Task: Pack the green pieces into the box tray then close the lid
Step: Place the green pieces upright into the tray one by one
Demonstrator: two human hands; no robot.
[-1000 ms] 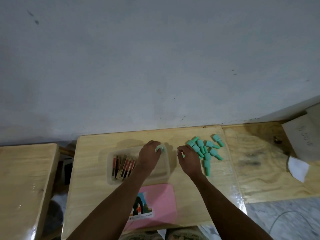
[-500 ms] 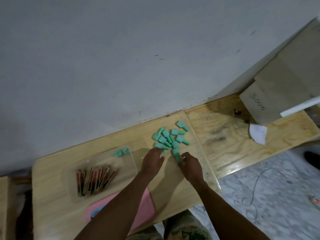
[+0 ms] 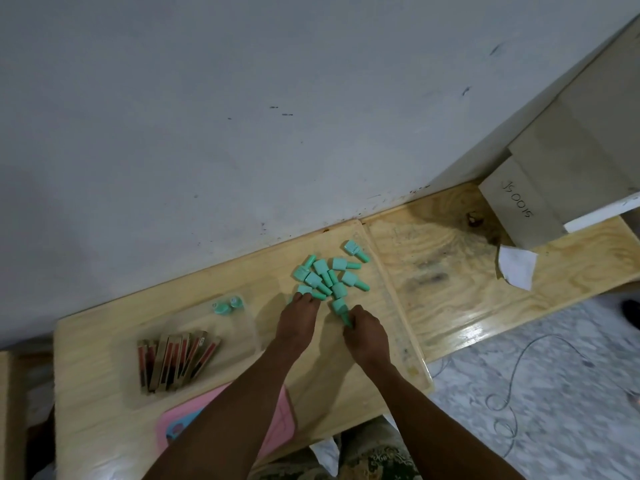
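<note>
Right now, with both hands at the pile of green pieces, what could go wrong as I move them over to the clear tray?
1. The green pieces lie piled loosely; grabbing several could knock some away, and one already lies near the table's seam.
2. The clear tray is hard to see and the left hand must carry across open table; a dropped piece may roll.
3. The brown sticks fill the tray's left part, so space looks limited.

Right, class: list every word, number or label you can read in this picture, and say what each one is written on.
"JS0015": handwritten in dark ink on the grey cardboard box, seen turned round.
Pink lid: a printed picture shows, but no words can be read.
Brown packets in the clear tray: print too small to read.
Green pieces: no legible marking.
</note>
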